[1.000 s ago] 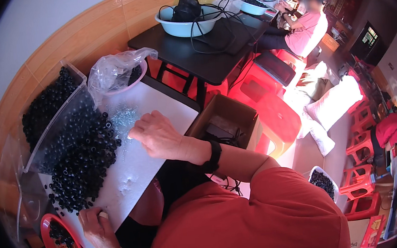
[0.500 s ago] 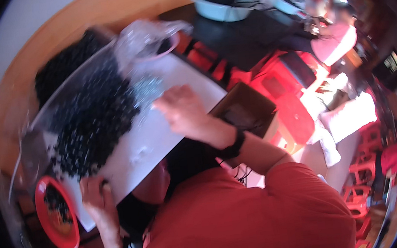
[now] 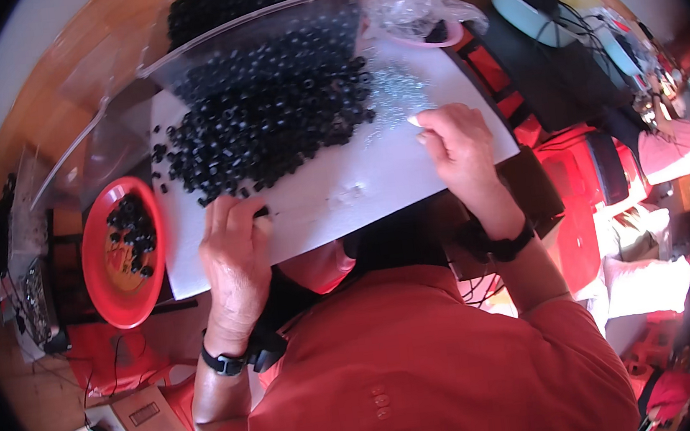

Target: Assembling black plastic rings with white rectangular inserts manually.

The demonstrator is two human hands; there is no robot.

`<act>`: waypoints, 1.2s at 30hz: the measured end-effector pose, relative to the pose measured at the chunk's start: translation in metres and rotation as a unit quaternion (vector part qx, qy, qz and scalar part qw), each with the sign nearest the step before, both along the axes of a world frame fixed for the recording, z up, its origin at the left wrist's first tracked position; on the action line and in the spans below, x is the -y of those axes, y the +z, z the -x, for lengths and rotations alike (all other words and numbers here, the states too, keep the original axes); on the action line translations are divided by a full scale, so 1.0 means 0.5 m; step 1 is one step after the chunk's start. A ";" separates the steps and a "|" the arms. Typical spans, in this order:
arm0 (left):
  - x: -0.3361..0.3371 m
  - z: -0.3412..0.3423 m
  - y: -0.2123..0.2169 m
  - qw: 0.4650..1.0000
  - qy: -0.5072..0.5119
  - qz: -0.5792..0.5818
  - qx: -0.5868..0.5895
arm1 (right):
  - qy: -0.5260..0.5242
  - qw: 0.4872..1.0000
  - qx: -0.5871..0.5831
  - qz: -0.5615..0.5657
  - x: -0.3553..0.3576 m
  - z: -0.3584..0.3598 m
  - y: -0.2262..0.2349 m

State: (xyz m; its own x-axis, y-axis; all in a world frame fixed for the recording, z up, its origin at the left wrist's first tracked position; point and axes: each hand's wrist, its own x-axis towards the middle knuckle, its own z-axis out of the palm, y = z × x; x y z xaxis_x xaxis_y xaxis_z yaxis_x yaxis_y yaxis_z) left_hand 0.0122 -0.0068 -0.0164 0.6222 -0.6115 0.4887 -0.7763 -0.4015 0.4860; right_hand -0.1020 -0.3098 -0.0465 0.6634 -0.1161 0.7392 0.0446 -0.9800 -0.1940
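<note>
A big heap of small black round parts lies on a white board in front of me. My left hand rests at the near edge of the heap, fingers curled on one black part. My right hand lies on the board's right side, fingertips touching a patch of small shiny metal pieces. I cannot tell if it holds one. Both wrists wear black bands.
A red dish with a few black parts sits to the left. Clear plastic bins hold more black parts behind the heap. A pink bowl with a crumpled clear bag is at the back right. Another person sits far right.
The view has swung, so the board now sits higher and more central. My left hand has come up from the board's lower corner to the heap's edge. My right hand stays by the metal pieces.
</note>
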 end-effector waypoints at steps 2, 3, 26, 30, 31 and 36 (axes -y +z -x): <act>0.006 0.007 0.020 0.977 -0.034 0.066 -0.201 | 0.000 1.000 -0.010 0.002 -0.005 0.009 0.012; 0.007 0.009 0.027 0.907 -0.073 0.139 -0.392 | 0.003 1.000 -0.018 0.001 -0.007 0.013 0.018; 0.091 0.018 -0.010 0.598 -0.197 0.313 -0.711 | 0.321 0.833 -0.035 -0.449 -0.179 -0.049 0.064; 0.095 0.030 -0.005 0.655 -0.171 0.295 -0.674 | 0.307 0.865 -0.018 -0.397 -0.175 -0.049 0.063; 0.096 0.031 -0.005 0.670 -0.161 0.289 -0.664 | 0.301 0.870 -0.016 -0.390 -0.175 -0.049 0.066; 0.094 0.037 -0.017 0.719 -0.163 0.279 -0.615 | 0.289 0.943 0.032 -0.163 -0.177 -0.055 0.081</act>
